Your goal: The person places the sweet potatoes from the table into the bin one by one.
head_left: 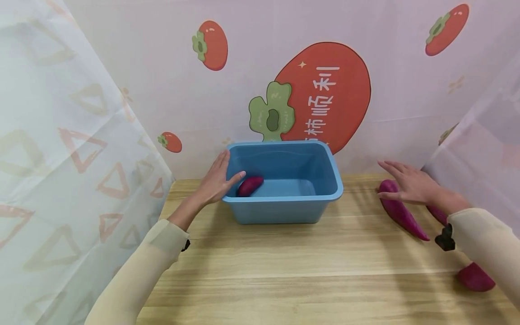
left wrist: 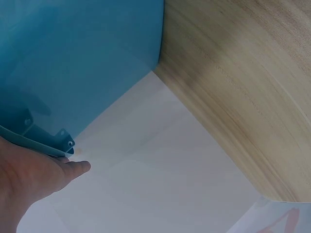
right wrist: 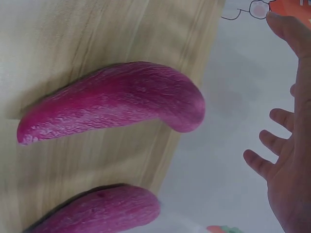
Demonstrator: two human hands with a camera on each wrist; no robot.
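Observation:
A blue plastic bin (head_left: 284, 212) stands at the back of the table with one purple sweet potato (head_left: 250, 185) inside at its left end. My left hand (head_left: 215, 181) lies along the bin's left rim, fingers straight and thumb reaching over the inner side; the left wrist view shows the hand (left wrist: 34, 174) right at the rim's underside. Over at the right, my right hand (head_left: 414, 184) hovers with spread fingers above a long curved sweet potato (head_left: 402, 216), holding nothing. The right wrist view shows this sweet potato (right wrist: 116, 99) lying on the wood beside a second sweet potato (right wrist: 107, 211).
Another sweet potato (head_left: 475, 277) lies nearer the front right, partly covered by the right sleeve (head_left: 487, 243). Printed cloth walls (head_left: 122, 58) enclose the wooden table (head_left: 276, 262) at the back and both sides.

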